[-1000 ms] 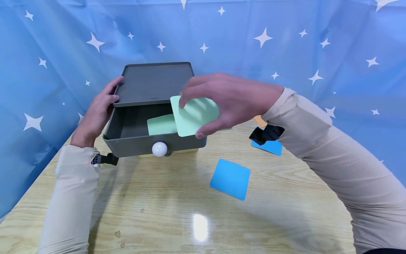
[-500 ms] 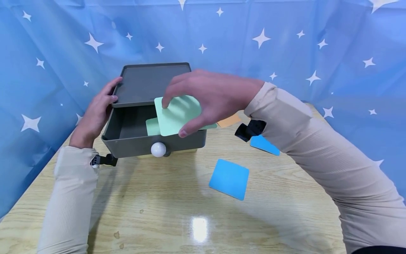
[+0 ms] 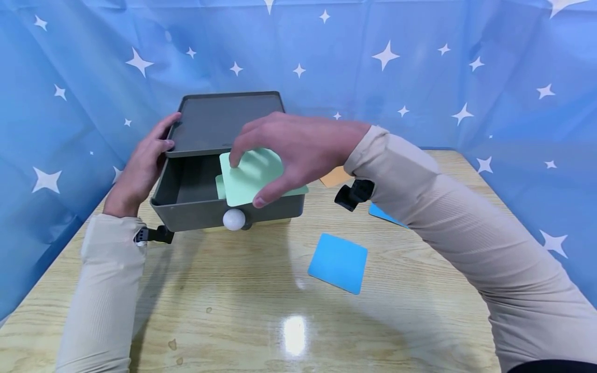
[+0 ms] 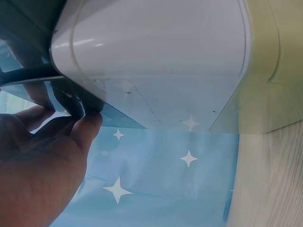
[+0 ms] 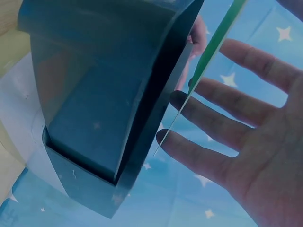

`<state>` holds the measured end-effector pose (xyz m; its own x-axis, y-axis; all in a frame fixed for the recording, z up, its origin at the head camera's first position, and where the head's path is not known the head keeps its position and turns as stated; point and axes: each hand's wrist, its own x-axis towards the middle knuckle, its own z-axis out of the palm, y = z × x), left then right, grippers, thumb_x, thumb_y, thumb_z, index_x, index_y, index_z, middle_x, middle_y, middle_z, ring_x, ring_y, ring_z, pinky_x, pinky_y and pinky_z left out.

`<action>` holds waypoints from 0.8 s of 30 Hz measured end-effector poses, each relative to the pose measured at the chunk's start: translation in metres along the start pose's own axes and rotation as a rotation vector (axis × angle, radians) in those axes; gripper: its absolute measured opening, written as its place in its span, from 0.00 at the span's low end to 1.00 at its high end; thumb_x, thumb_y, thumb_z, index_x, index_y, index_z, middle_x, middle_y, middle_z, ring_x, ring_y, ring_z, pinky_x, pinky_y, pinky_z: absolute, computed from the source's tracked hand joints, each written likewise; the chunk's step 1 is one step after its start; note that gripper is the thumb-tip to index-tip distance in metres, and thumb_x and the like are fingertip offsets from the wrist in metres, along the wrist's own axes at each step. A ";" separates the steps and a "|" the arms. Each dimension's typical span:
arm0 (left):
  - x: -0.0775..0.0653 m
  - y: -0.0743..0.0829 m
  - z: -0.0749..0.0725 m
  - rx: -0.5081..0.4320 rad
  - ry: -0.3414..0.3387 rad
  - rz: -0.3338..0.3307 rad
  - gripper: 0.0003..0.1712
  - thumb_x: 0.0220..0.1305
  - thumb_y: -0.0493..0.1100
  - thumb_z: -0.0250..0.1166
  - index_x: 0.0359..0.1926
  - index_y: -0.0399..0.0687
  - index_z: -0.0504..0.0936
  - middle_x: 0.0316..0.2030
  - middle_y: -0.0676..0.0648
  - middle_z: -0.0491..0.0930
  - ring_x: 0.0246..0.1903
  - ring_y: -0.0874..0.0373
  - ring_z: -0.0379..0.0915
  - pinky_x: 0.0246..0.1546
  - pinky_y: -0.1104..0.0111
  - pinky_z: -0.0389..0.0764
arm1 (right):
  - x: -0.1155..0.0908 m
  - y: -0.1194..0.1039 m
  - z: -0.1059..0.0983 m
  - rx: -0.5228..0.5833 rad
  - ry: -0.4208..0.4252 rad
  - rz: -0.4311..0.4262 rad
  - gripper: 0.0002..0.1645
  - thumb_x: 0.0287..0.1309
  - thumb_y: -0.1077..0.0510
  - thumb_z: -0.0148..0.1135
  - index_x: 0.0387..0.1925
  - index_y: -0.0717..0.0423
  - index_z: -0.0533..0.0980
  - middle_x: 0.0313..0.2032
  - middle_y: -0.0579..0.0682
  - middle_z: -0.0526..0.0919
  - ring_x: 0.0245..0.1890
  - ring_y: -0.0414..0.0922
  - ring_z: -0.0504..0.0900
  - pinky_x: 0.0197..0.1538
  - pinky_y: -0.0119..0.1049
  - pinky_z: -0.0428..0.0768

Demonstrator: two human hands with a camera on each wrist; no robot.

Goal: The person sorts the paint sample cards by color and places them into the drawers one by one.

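Observation:
A dark grey box [image 3: 233,122] with a drawer [image 3: 196,210] pulled out at the front and a white round knob [image 3: 234,219] stands at the left in the head view. My left hand [image 3: 144,166] rests along the box's left side, its fingertips and thumb at the top edge. Over the drawer's right half, my right hand [image 3: 291,153] pinches a pale green card [image 3: 244,178] between thumb and fingers. The right wrist view shows that green card [image 5: 210,54] edge-on against spread fingers. Behind it, part of another green card [image 3: 220,187] shows inside the drawer.
One blue card [image 3: 339,263] lies on the wooden table [image 3: 224,311], right of the box. Another blue card [image 3: 388,215] and an orange card [image 3: 336,177] lie farther back, partly hidden by my right arm. A blue star-patterned curtain [image 3: 420,83] hangs behind.
My right hand has moved left with the green card, then slightly lower over the drawer, covering more of the card inside. The orange card shows more. My left hand stays put.

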<state>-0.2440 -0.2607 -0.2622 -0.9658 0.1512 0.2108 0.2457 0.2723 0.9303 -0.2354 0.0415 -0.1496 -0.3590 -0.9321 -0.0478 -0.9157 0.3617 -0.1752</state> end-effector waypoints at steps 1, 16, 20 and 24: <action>0.000 0.000 0.000 -0.002 -0.001 0.001 0.33 0.75 0.47 0.35 0.80 0.65 0.49 0.81 0.52 0.39 0.76 0.50 0.38 0.75 0.45 0.48 | 0.001 0.000 0.000 0.000 -0.002 0.002 0.35 0.51 0.36 0.72 0.58 0.44 0.77 0.59 0.44 0.77 0.58 0.43 0.72 0.67 0.44 0.64; 0.001 -0.002 -0.001 0.005 -0.003 0.002 0.33 0.76 0.47 0.35 0.80 0.66 0.49 0.81 0.53 0.38 0.76 0.48 0.37 0.75 0.42 0.46 | 0.009 0.002 0.007 0.025 -0.026 -0.017 0.32 0.54 0.37 0.70 0.57 0.45 0.77 0.58 0.42 0.80 0.55 0.43 0.74 0.61 0.39 0.70; 0.001 -0.002 -0.001 0.013 -0.003 0.002 0.33 0.76 0.47 0.34 0.80 0.66 0.49 0.81 0.53 0.38 0.77 0.46 0.37 0.75 0.41 0.46 | 0.010 0.004 0.009 0.028 -0.023 -0.025 0.32 0.55 0.37 0.70 0.57 0.45 0.77 0.57 0.42 0.81 0.53 0.43 0.75 0.59 0.38 0.71; 0.001 -0.002 -0.001 0.005 -0.002 0.007 0.33 0.76 0.47 0.34 0.80 0.65 0.49 0.81 0.53 0.37 0.77 0.46 0.36 0.76 0.40 0.45 | 0.010 0.006 0.011 0.028 -0.018 -0.018 0.32 0.55 0.38 0.69 0.58 0.46 0.76 0.57 0.42 0.81 0.52 0.42 0.75 0.58 0.38 0.71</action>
<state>-0.2457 -0.2618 -0.2638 -0.9639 0.1554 0.2164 0.2527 0.2760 0.9273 -0.2426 0.0340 -0.1618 -0.3389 -0.9388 -0.0619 -0.9165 0.3443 -0.2037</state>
